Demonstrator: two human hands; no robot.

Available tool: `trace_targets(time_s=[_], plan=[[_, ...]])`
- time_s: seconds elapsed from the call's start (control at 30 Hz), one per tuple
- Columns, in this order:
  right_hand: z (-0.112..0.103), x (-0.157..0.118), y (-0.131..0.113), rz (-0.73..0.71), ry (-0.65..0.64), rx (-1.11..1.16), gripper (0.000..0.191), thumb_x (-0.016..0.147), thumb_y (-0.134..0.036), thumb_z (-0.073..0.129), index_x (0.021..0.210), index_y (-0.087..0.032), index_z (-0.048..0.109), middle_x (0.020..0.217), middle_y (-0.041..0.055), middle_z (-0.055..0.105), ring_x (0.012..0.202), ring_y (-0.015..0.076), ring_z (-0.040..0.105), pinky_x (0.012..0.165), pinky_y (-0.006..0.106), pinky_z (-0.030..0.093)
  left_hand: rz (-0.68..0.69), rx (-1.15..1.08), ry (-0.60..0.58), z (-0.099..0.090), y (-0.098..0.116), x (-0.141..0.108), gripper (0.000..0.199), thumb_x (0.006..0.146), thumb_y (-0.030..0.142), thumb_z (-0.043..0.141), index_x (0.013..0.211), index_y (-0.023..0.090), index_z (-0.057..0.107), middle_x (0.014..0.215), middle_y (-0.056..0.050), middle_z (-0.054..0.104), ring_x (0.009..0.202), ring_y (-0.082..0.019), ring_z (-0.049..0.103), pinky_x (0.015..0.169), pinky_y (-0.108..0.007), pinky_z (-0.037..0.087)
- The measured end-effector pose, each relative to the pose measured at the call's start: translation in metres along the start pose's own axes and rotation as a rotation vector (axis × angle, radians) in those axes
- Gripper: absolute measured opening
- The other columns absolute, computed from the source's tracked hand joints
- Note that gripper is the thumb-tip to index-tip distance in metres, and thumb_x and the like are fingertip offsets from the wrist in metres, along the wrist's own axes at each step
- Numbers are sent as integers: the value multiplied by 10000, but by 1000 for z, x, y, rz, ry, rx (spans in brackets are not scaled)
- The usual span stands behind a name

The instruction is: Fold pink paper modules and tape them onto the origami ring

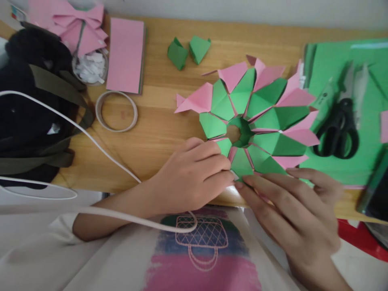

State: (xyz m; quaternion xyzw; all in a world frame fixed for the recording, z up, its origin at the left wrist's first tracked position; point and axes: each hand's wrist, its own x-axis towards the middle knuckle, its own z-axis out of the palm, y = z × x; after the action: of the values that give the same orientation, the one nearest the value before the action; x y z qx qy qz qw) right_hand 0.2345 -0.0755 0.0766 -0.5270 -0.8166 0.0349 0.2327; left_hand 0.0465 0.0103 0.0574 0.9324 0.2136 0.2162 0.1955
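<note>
Wooden table (pixel 157 125): left hand (pixel 198 173) and right hand (pixel 292 206) grip paper ring (pixel 241 95) by near edge, wood showing leftward

The bag (pixel 27 101) runs out of view at the left, and so does the phone (pixel 377 190) at the right; the fingers (pixel 212 163) hide the ring's (pixel 262 121) near edge.

Left hand (pixel 201 173) curled, knuckles up — right hand (pixel 291 202) angled inward, fingers extended — fingertips close together

Matt, creased paper forms the ring (pixel 263 117) — smooth wood beneath (pixel 160 121) — and the scissor handles (pixel 336 135) look like plastic.
</note>
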Motion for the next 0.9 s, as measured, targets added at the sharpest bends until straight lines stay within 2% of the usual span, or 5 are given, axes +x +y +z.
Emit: trace_targets(time_s=[0.17,0.3,0.6,0.9], plan=[[-5,2,0,-32,-52,-38,127,858,-85,589,860,-201,639,862,-23,748,799,144,670,823,393,461,34,0,-75,-6,-2,7,248,967,202,456,838,172,666,852,-9,673,874,-181,518,753,-350,398],[-6,2,3,-92,-87,-55,146,851,-73,579,909,-186,652,896,-10,745,817,152,676,814,389,475,-1,-9,-116,-9,-1,8,317,992,246,401,836,188,670,851,-4,668,880,-179,513,747,-354,399],[-5,1,7,-181,-124,-87,194,827,-2,585,895,-161,673,924,16,747,851,143,657,779,343,483,-55,-49,-178,-10,-4,8,275,964,222,457,821,214,693,856,20,669,869,-179,517,727,-352,393],[-4,3,9,-232,-134,-160,266,801,54,586,865,-183,689,916,-18,745,846,112,647,731,294,499,-12,2,-183,-10,0,10,287,963,177,437,812,167,681,839,-19,665,866,-196,523,727,-368,401]])
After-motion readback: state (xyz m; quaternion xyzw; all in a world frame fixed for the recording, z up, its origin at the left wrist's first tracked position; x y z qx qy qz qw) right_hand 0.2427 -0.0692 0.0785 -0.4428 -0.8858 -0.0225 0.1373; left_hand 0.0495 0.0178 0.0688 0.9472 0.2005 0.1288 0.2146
